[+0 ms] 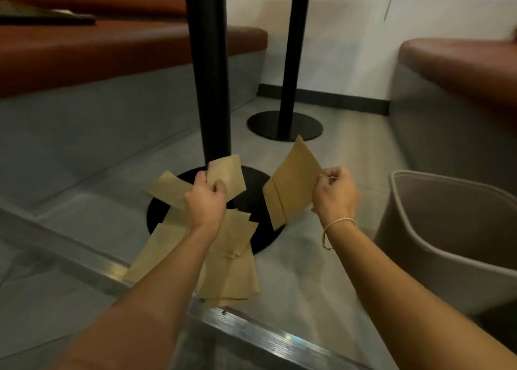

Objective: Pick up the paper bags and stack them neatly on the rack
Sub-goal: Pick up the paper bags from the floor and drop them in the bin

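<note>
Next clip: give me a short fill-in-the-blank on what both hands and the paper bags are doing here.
1. The left hand holds ____ paper bags.
2. The right hand pinches a folded bag by its ____ edge.
3. More bags lie on the ____, partly over the black table base.
4. The beige bin stands on the person's ____ side.

Missing words: two; right; floor; right

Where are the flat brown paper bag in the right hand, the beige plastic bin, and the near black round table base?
flat brown paper bag (293,185), head view, centre of its face
beige plastic bin (436,246), head view, front wall
near black round table base (251,196), head view, bare top
</note>
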{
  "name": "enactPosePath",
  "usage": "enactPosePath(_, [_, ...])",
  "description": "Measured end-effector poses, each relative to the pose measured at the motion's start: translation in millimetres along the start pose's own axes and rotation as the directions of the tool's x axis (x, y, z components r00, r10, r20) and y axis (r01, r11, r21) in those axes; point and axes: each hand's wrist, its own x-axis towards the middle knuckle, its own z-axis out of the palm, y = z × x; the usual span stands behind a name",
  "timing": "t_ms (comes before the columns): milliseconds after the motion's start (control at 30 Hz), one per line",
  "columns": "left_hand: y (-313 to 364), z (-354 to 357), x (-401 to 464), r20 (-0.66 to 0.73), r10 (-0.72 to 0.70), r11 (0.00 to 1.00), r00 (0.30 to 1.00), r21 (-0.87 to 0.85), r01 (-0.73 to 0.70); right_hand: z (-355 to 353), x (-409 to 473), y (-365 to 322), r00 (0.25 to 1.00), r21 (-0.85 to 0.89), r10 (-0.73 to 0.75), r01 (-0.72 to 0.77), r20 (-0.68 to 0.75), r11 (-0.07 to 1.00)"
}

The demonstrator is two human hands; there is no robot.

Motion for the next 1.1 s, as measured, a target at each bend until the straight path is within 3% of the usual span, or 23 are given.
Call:
enactPosePath(233, [127, -4, -26, 0.176, 0.028, 0.971, 0.984, -0.238, 0.015, -86, 9, -54, 0.96, -0.001, -0.207, 0.21, -0.191, 0.978])
enactPosePath(367, [203, -5, -46, 0.277, 0.13, 0.928, 0.952, -0.373, -0.019, -131, 15, -79, 0.907, 0.0, -0.258, 0.273, -0.332, 0.962])
enactPosePath(533, [263, 2, -80, 0.357, 0.261, 0.925, 0.897, -0.36, -0.126, -178, 24, -94, 0.844, -0.013, -0.283, 0.312, -0.455, 0.95])
enactPosePath(633, [275, 13, -102, 0.419, 0.266, 0.93, 0.868, -0.348, -0.116, -196, 27, -90, 0.833, -0.037, -0.267, 0.285, -0.485, 0.958])
enactPosePath(867, [257, 44, -134, 0.635, 0.168, 0.98, 0.754, -0.191, -0.057, -200, 25, -60, 0.903, -0.039, -0.161, 0.159, -0.399, 0.986])
enactPosePath(1100, [205, 43, -102, 0.56, 0.106, 0.994, 0.822, -0.039, -0.101, -162, 17, -46, 0.965, -0.032, -0.133, 0.129, -0.226, 0.991])
